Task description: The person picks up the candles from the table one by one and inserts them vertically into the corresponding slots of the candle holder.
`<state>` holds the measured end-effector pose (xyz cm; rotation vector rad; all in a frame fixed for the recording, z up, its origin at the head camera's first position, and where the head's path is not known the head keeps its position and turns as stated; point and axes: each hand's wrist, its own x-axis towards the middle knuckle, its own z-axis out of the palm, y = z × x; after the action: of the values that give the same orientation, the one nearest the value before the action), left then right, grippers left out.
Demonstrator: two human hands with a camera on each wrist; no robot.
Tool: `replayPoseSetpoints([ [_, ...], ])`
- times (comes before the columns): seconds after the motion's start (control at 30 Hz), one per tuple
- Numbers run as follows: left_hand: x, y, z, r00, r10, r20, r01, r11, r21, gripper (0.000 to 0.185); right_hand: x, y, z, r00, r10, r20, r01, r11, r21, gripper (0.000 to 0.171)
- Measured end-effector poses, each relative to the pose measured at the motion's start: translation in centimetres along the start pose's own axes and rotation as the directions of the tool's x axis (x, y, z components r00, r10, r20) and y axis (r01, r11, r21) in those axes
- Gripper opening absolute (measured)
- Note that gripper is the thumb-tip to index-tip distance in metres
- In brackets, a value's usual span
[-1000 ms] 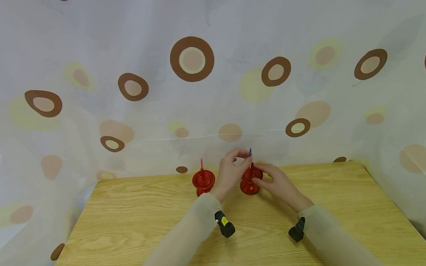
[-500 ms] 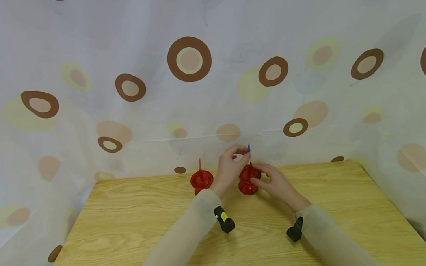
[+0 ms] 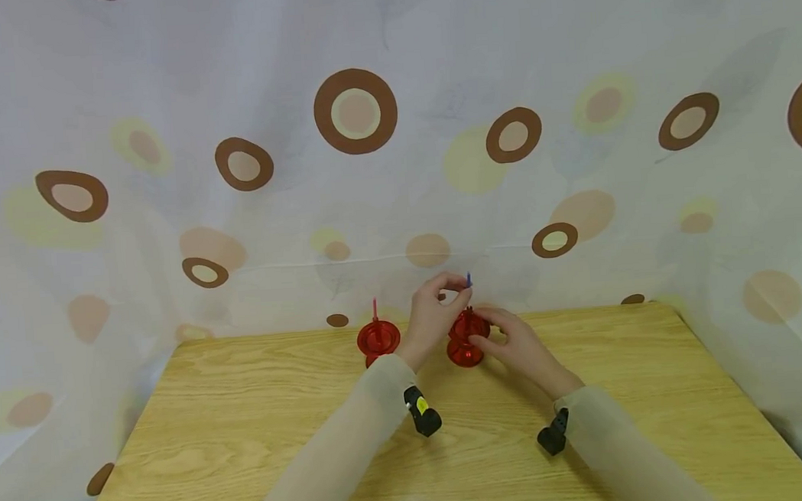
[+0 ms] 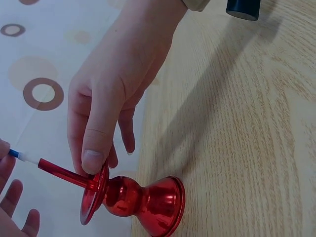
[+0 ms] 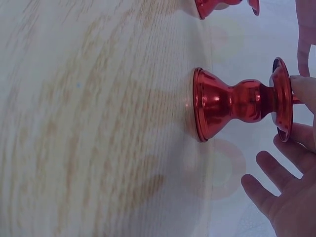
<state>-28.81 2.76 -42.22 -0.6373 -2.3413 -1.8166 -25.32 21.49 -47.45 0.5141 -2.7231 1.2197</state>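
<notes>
Your arms: pale sleeves, bare hands, a camera at each wrist.

Both your sleeves (image 3: 357, 437) are loose, sheer and cream-beige, reaching to the wrists. Your left hand (image 3: 431, 317) and right hand (image 3: 517, 343) wear no gloves or rings. Under your left wrist sits a small black camera (image 3: 421, 412) with a yellow mark; the right-wrist camera (image 3: 552, 433) is plain black.
</notes>
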Motion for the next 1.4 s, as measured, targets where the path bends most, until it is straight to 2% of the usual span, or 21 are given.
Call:
replayPoseSetpoints([
  [0.37,-0.04,-0.36,0.01,1.000,-0.006,0.021,0.006,1.000,0.022,0.014,-0.01,0.07,-0.03,1.000,-0.007,0.000,0.007,1.000,-0.003,0.053],
  [0.7,-0.23,-0.57,0.07,0.999,-0.009,0.035,0.008,1.000,0.029,0.020,0.05,-0.02,-0.04,1.000,-0.015,0.000,0.015,1.000,0.007,0.051],
  [1.4,-0.41,-0.99,0.17,0.998,-0.022,0.057,0.019,0.999,0.050,0.016,-0.03,0.17,0.10,1.000,-0.005,0.001,0.005,1.000,0.008,0.052],
])
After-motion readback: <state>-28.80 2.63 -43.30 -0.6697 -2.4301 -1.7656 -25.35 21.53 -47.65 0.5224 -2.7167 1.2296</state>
